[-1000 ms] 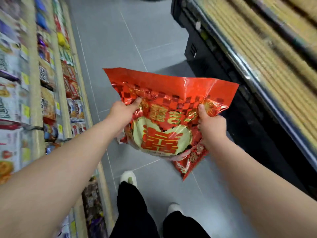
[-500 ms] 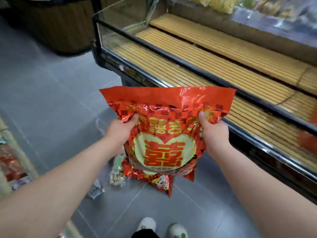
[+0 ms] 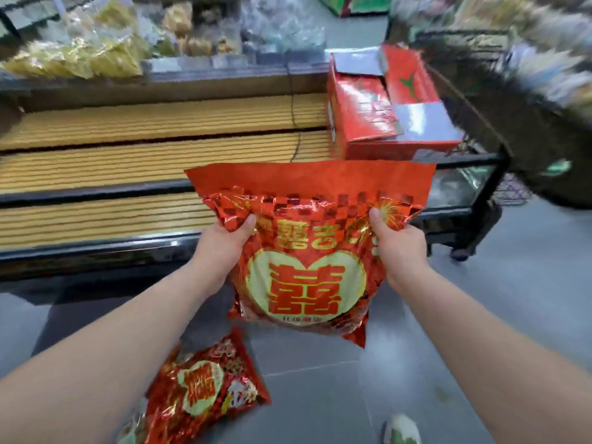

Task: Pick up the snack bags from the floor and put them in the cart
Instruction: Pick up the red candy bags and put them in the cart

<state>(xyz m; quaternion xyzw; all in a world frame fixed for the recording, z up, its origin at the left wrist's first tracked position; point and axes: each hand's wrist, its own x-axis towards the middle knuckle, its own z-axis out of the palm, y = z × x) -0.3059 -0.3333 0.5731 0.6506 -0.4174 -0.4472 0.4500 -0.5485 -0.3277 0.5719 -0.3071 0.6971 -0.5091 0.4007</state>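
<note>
**A:** Head camera, both bare arms stretched out front. The left grip is closed on the upper left side of a big red foil snack bag with a cream heart and a red character printed on it, thumb on the front face.

**B:** The right grip mirrors it on the upper right side, with the thumb pressed into the foil and the fingers hidden behind. Both are clamped on that one bag, which hangs upright in the air, clear of the floor.

**A:** It's held in front of a low display case of pale slatted wood with a black rim.

**B:** Look under the left forearm. A second red foil snack bag of the same design lies flat on the grey tiled floor.

**A:** At the case's right end sits a red cardboard box with silvery flaps.

**B:** Far right there's a dark wire-mesh cart, heavily blurred. The held bag is well apart from it, down to its left.

**A:** One pale shoe toe pokes in at the bottom edge.
</note>
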